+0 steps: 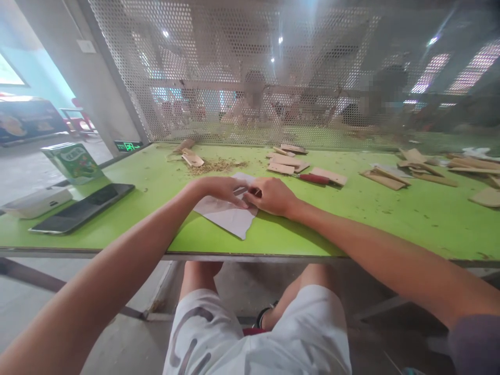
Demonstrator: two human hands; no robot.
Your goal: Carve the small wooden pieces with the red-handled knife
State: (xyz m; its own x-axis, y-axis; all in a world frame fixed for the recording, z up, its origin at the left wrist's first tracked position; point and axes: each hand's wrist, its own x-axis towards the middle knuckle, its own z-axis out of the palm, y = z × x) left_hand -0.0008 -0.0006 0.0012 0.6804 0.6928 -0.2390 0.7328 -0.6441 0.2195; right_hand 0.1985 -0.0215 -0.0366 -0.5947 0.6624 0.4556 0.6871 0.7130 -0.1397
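Observation:
A sheet of white paper [230, 219] lies on the green table [304, 234] in front of me, one corner pointing toward the table's front edge. My left hand [222, 189] rests flat on the paper with its fingers stretched out and the thumb apart. Right beside it, my right hand [271, 195] is closed at the paper's right side, thumb and fingers pinched together near my left fingertips. What the right fingers hold, if anything, is too small to make out.
Wood shavings [219, 166] and a wooden piece [192, 158] lie behind my hands. A red-handled tool [314, 178] rests among wooden pieces [291, 164]. More wood [425, 169] is at right. A phone [84, 208] and green box [74, 162] stand left. A perforated screen [219, 62] rises behind.

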